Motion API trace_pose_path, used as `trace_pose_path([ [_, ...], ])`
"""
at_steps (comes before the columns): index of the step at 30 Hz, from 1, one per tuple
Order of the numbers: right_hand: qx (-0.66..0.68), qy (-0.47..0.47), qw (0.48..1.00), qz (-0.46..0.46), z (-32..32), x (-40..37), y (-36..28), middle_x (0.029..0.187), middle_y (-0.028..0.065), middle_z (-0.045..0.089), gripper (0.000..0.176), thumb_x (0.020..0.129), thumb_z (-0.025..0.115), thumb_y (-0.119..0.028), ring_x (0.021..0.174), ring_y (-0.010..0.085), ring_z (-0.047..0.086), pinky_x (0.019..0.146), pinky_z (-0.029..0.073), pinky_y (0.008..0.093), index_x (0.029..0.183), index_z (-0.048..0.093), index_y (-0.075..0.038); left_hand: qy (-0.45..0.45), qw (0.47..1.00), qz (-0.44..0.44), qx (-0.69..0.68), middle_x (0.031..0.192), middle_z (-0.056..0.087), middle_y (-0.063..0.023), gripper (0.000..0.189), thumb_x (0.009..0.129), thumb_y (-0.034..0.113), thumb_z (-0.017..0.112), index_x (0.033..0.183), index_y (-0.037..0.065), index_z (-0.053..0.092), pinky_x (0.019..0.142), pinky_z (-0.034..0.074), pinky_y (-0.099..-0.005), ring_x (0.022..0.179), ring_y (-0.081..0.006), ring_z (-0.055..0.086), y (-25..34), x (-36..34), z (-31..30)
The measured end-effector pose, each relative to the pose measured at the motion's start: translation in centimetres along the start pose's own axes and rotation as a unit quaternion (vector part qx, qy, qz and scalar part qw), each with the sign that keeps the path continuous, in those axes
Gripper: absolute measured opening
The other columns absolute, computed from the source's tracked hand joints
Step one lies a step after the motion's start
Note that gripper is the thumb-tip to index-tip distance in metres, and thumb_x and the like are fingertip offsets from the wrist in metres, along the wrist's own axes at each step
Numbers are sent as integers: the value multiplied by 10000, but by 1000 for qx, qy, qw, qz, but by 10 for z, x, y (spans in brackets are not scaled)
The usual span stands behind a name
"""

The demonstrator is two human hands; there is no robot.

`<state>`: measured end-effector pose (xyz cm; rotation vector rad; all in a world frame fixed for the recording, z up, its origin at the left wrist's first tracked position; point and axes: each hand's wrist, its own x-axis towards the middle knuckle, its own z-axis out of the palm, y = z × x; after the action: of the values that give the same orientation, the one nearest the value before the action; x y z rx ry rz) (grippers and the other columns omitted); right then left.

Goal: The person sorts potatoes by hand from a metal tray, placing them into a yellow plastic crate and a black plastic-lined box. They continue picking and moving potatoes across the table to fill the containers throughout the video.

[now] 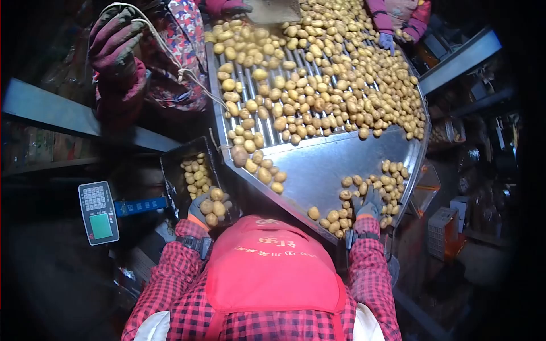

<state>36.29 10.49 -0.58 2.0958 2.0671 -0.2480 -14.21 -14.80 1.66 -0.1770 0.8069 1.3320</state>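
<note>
Across the front stretches a metal bench [310, 162], with a dark crate [172, 176] at its left. Over the crate, the left hand [198, 207] curls loosely round several potatoes [219, 209]; the right hand [368, 203] lies half-spread among more on the bench, its grip unclear. Each should be firm, light, bruisable, best cradled round its middle.
</note>
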Motion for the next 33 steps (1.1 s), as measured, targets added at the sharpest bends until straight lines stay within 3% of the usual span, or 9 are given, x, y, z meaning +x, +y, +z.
trace_pose_path([
  [2,-41,-22,999,-25,6,-22,-13,1576,183,310,865,865,602,-573,1472,352,251,1179,212,525,1541,324,-112,189,947,125,227,1357,549,-200,553,924,306,640,1411,102,474,916,521,-505,1220,-381,559,1,10,-44],
  [4,-45,-1,998,-39,26,-47,-24,1593,179,268,864,846,611,-563,1477,365,233,1161,206,568,1538,336,-125,390,800,215,402,1331,566,-163,585,891,315,701,1392,109,481,1010,473,-453,1240,-372,551,-1,42,-103],
  [7,-12,18,997,-73,33,-59,-18,1580,150,292,813,857,591,-569,1479,351,217,1138,226,594,1514,375,-142,345,595,321,651,1265,594,-159,574,869,314,699,1348,61,509,1026,440,-389,1204,-344,572,12,48,25],
  [9,-14,-12,998,-55,26,-56,-23,1590,144,272,770,874,572,-546,1482,353,212,1129,223,617,1518,379,-170,206,554,416,691,1253,616,-197,574,826,283,757,1288,0,570,1027,452,-395,1158,-325,597,24,66,96],
  [13,-43,-27,998,-30,33,-52,-20,1607,120,239,734,896,522,-566,1501,321,172,1144,198,606,1522,375,-212,173,419,386,803,1104,688,-208,458,818,349,727,1139,26,677,963,499,-428,1046,-378,649,49,142,151],
  [16,-41,-30,998,-29,35,-52,-17,1625,97,204,718,915,495,-569,1512,299,132,1154,162,612,1531,356,-227,194,312,84,926,1187,684,-177,576,825,496,655,1212,69,655,966,498,-432,1095,-342,650,77,176,197],
  [17,-35,-38,998,-27,35,-51,-16,1625,95,204,723,914,496,-570,1512,299,132,1154,159,614,1534,349,-230,187,209,103,954,1214,681,-155,627,818,526,651,1252,74,631,974,495,-427,1116,-321,651,75,193,180],
  [28,7,-65,998,1,24,-44,-19,1597,69,255,703,888,555,-544,1505,282,147,1159,120,654,1498,382,-239,210,304,-70,927,1362,581,-216,962,668,609,771,1384,12,532,1026,471,-440,1241,-347,580,91,235,185],
  [33,27,-85,995,41,-1,-41,-32,1622,68,221,705,874,588,-512,1508,278,156,1153,111,662,1500,384,-259,192,352,-102,910,1419,536,-202,873,782,433,724,1505,86,377,1079,438,-426,1303,-347,533,75,185,262],
])
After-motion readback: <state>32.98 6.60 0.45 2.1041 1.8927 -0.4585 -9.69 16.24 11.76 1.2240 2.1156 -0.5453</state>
